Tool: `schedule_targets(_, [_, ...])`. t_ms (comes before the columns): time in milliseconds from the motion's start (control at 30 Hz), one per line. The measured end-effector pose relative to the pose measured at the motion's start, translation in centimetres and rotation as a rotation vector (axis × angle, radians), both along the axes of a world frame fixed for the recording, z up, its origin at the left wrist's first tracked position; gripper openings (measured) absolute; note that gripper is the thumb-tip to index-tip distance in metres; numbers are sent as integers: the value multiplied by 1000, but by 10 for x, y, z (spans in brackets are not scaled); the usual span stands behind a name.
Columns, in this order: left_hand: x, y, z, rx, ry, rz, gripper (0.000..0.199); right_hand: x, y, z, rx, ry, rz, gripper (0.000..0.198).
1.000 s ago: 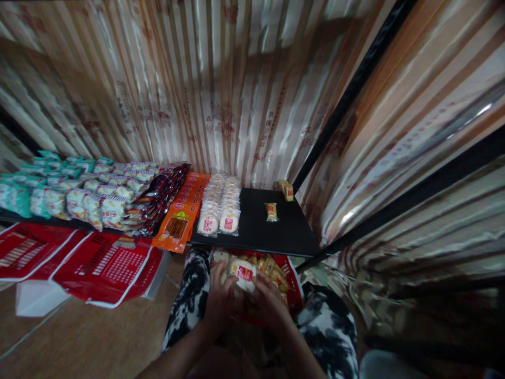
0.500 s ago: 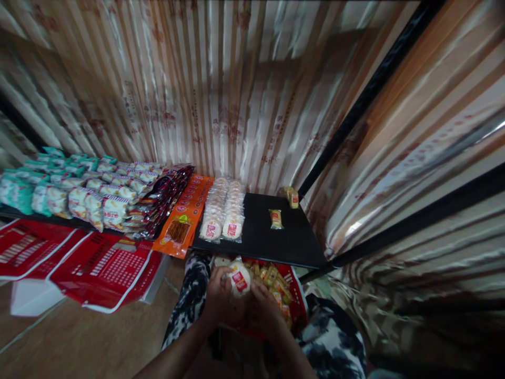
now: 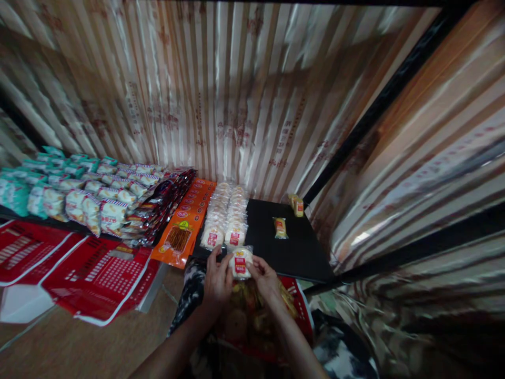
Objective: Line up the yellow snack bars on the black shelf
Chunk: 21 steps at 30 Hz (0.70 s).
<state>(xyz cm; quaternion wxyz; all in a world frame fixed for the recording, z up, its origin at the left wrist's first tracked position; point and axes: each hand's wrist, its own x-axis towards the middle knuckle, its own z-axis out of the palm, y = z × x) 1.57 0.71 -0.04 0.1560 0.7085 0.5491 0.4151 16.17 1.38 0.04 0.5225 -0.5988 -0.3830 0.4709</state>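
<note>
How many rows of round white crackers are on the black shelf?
2. The left row of crackers is beside the orange packet; the right row of crackers is just right of that. Some single crackers inside each row may be hidden.

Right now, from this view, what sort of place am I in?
Probably a snack-stocking corner, perhaps a small shop or storeroom: a low black shelf holds rows of wrapped round snacks and many teal-and-white packets, with striped, curtain-like fabric behind.
</note>
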Motion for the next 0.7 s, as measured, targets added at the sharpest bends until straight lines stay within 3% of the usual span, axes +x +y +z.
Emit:
schedule_targets(133, [2,8,-3,98,127,-47,38,-2,25,-3,25,9,-70,43])
schedule_targets(300, [7,17,-16,92,203,-85,46,-4,45,-13,20,-144,-98,39])
schedule_targets(567, [11,28,-30,69,285,-93,47,-5,53,-13,23,-592,-111,32])
schedule_targets(700, [10,30,-30,64,284,-86,44,-7,52,-16,11,-605,-106,34])
